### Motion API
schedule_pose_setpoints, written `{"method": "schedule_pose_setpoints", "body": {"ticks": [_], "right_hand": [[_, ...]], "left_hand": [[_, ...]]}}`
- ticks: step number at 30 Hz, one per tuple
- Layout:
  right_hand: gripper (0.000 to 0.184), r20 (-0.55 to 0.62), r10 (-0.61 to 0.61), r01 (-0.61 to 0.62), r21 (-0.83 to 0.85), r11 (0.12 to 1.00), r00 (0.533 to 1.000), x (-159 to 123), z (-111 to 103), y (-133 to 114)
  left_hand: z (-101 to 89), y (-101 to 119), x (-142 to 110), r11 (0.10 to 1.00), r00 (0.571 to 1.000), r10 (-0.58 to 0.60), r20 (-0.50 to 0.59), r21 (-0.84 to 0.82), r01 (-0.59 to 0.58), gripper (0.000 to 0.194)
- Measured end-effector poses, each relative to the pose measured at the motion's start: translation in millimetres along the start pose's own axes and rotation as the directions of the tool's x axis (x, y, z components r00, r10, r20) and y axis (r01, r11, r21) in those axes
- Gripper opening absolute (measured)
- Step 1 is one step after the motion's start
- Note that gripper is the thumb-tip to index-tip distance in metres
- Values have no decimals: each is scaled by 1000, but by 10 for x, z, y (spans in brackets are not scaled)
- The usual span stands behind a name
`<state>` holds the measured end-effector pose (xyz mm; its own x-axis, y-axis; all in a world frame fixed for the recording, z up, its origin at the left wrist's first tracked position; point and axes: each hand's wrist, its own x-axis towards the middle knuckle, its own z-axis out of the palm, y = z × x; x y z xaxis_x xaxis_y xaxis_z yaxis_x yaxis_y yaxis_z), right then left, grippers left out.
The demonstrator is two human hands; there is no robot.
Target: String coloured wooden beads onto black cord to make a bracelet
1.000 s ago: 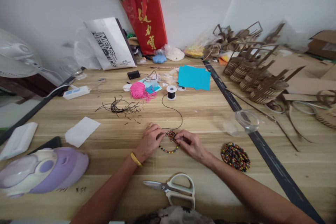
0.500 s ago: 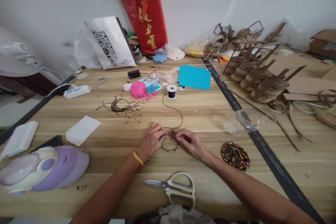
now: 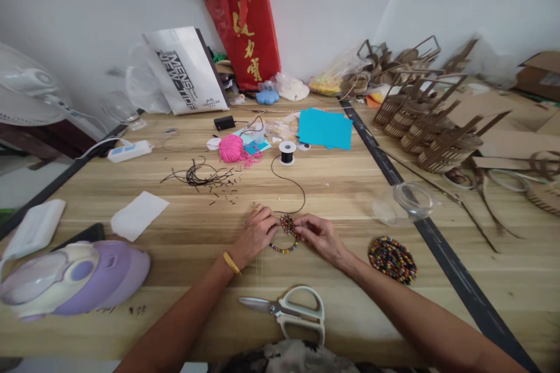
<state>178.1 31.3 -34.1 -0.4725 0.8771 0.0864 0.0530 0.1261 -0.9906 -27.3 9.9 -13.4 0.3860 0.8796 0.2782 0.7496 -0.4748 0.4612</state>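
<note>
A string of small coloured beads (image 3: 287,224) lies on the table between my hands, clustered at the top with a loop curving below. My left hand (image 3: 258,230) pinches its left side, the fingertips closed on the string. From the right, my right hand (image 3: 319,236) pinches the beads at the edge of the cluster. A black cord (image 3: 303,189) runs from near my left fingertips back to a white spool (image 3: 287,152) wound with black. Scissors (image 3: 300,309) with pale handles lie near my body, blades pointing left.
A coiled bead strand (image 3: 392,260) lies right of my right forearm, near a clear plastic container (image 3: 406,203). Black cord pieces (image 3: 196,175), pink yarn (image 3: 231,148) and blue sheets (image 3: 325,128) lie farther back. A purple-and-white appliance (image 3: 79,277) stands at left; woven baskets (image 3: 450,145) stand at right.
My hands stay at the beads with only slight finger movement. The whole view shifts very slightly; the objects on the table keep their places.
</note>
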Motion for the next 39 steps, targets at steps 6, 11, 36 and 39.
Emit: {"method": "schedule_pose_setpoints", "body": {"ticks": [6, 11, 36, 39], "right_hand": [[30, 16, 10, -10, 25, 1000, 1000, 4, 7, -20], [30, 35, -20, 19, 23, 1000, 999, 4, 14, -25], [21, 74, -65, 74, -125, 989, 995, -9, -4, -22], [20, 82, -71, 82, -136, 987, 994, -9, -5, -25]], "left_hand": [[4, 15, 19, 992, 997, -34, -66, -124, 26, 11], [-32, 70, 48, 916, 977, -198, -81, -370, 155, 4], [-7, 164, 56, 756, 951, -275, 141, -579, 305, 9], [-2, 164, 54, 751, 950, -278, 141, -585, 307, 8]]}}
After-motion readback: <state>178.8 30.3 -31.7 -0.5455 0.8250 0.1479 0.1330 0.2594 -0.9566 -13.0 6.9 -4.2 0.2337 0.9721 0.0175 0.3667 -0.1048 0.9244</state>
